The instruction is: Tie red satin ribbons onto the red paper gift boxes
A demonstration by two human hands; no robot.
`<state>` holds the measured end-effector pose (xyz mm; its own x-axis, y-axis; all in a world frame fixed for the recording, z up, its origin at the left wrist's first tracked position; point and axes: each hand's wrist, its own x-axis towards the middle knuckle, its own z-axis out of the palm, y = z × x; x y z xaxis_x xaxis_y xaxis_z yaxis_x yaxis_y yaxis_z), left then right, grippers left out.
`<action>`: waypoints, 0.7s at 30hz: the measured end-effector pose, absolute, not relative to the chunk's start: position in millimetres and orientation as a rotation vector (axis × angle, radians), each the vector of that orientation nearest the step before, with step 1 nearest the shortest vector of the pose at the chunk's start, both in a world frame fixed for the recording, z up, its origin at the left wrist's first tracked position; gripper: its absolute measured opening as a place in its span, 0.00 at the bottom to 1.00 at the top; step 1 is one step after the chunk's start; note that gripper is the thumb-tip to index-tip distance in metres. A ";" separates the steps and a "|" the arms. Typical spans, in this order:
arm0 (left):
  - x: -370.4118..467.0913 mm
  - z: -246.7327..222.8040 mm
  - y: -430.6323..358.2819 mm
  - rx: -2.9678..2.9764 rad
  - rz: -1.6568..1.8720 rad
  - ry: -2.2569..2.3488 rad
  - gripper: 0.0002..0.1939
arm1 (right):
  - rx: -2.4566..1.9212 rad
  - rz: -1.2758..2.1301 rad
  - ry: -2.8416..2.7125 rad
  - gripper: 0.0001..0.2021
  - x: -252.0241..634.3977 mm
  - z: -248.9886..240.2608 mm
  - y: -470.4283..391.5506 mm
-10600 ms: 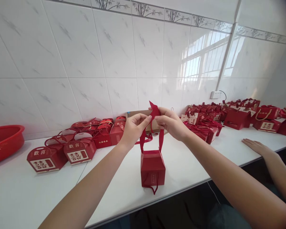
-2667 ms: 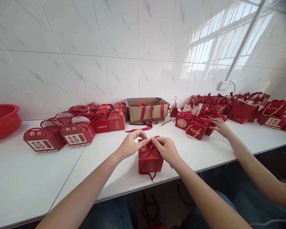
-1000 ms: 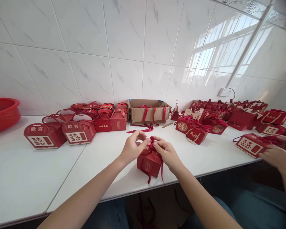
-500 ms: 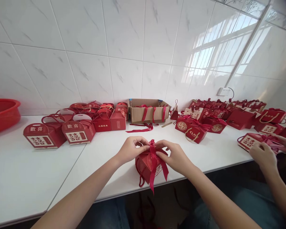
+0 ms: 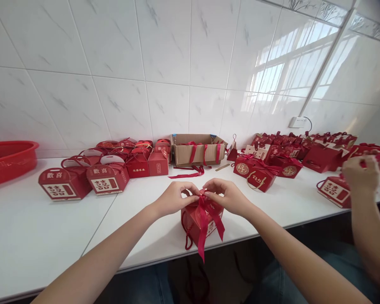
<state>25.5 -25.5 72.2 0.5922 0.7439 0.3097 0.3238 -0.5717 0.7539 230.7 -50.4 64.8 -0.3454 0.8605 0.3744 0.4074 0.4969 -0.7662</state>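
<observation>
A small red gift box with a cord handle stands near the table's front edge, before me. Red ribbon is gathered at its top, and two tails hang down over its side. My left hand pinches the ribbon at the top from the left. From the other side my right hand grips the same ribbon between thumb and fingers. The fingertips of both hands nearly meet, and the knot is partly hidden by them.
Finished-looking red boxes are grouped at left beside a red plastic basin. A cardboard box with ribbons stands by the wall. More red boxes fill the right, where a co-worker's hand is raised above a box.
My right hand has moved slightly inward and up, now closer to my left at the ribbon's top. The co-worker's hand has risen from the box at right. The view has shifted a little.
</observation>
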 end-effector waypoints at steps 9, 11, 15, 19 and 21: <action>21.4 76.1 -22.8 2.347 0.803 0.919 0.07 | -0.911 0.189 -2.350 0.22 239.2 61.3 -65.3; 20.0 76.5 -22.1 2.372 0.805 0.930 0.08 | -0.908 0.093 -2.408 0.23 240.9 58.2 -65.0; 18.6 78.7 -21.4 2.389 0.830 1.003 0.07 | -0.950 0.026 -2.502 0.27 243.7 53.9 -65.4; 19.8 77.9 -22.1 2.332 0.836 1.038 0.07 | -0.983 0.099 -2.496 0.26 244.7 52.3 -68.5; 20.6 76.7 -22.6 2.303 0.800 1.023 0.07 | -0.982 0.147 -2.454 0.27 244.7 51.9 -69.1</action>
